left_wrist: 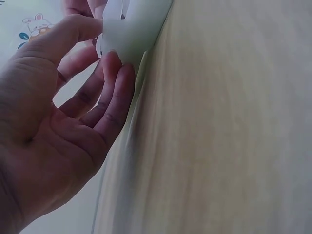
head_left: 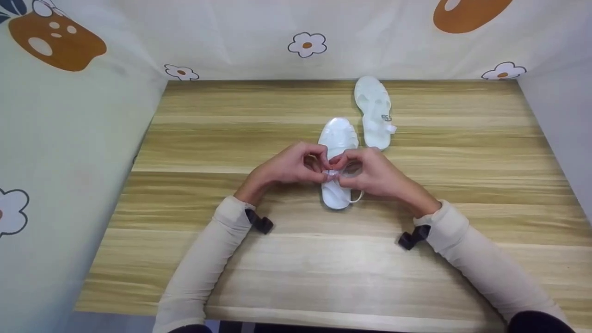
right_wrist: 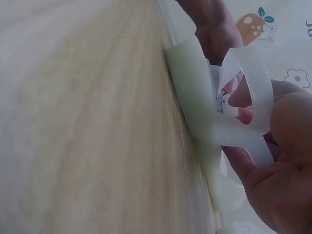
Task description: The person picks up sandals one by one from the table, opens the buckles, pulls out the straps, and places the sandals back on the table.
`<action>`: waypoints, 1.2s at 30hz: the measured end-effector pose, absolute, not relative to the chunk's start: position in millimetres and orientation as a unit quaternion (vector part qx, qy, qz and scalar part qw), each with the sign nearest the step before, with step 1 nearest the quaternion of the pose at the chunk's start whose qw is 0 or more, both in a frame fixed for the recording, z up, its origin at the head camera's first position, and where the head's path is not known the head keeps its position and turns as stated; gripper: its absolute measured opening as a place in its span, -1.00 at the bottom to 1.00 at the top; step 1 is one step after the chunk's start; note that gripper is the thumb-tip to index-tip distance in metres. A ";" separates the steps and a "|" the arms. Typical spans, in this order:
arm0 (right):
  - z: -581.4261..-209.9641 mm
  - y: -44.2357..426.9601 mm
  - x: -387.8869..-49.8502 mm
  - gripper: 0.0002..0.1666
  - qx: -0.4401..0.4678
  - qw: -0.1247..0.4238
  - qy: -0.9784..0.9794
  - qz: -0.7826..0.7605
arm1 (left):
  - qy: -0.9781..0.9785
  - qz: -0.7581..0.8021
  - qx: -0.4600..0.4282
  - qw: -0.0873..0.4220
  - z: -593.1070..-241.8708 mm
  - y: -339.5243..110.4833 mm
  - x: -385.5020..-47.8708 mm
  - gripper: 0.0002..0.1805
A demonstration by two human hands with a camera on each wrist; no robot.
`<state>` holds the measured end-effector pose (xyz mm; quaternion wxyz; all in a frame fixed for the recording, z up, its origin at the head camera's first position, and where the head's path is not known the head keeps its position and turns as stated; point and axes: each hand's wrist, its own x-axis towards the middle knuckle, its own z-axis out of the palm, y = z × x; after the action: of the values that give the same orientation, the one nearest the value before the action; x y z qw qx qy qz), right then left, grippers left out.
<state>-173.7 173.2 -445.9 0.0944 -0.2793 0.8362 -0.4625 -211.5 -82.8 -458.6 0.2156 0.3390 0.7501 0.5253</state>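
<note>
A white sandal (head_left: 338,132) lies sole down on the wooden table, toe pointing away from me. Over its middle, my left hand (head_left: 296,164) pinches part of the strap between thumb and fingers. From the other side my right hand (head_left: 377,173) pinches the strap as well, its fingertips meeting the left ones. The right wrist view shows the looped white strap (right_wrist: 262,87) beside the right hand, with a small shiny metal piece (right_wrist: 224,99) near the fingertips. In the left wrist view the sandal's side (left_wrist: 139,31) rises above the left fingers. Fingertips partly hide the fastening.
A second white sandal (head_left: 373,104) lies behind and to the right, with a metal buckle (head_left: 386,118) and a small white piece at its side. Patterned cloth walls (head_left: 240,41) border the wooden table (head_left: 222,138) at the back and sides.
</note>
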 end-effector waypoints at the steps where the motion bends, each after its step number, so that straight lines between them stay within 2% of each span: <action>1: -445.7 173.9 -174.2 -0.78 -0.277 0.097 0.837 -0.462 | 0.751 0.524 0.340 0.214 -458.9 -82.8 -211.9 -0.78; 16: -448.2 178.2 -178.1 -0.84 -0.304 0.118 0.821 -0.469 | 0.728 0.548 0.337 0.237 -461.1 -84.0 -213.4 -0.74; 21: -448.5 179.0 -178.4 -0.89 -0.301 0.112 0.826 -0.464 | 0.729 0.546 0.338 0.235 -461.5 -84.1 -213.4 -0.73; 28: -450.8 173.0 -177.7 -0.82 -0.295 0.112 0.815 -0.487 | 0.739 0.536 0.339 0.227 -460.0 -86.7 -212.8 -0.75; 36: -450.8 176.8 -176.9 -0.93 -0.291 0.125 0.812 -0.490 | 0.743 0.526 0.353 0.215 -460.0 -82.9 -212.0 -0.79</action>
<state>-176.9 176.8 -450.8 0.1253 -0.2911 0.8121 -0.4899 -212.0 -82.9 -460.0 0.2146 0.3534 0.7429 0.5265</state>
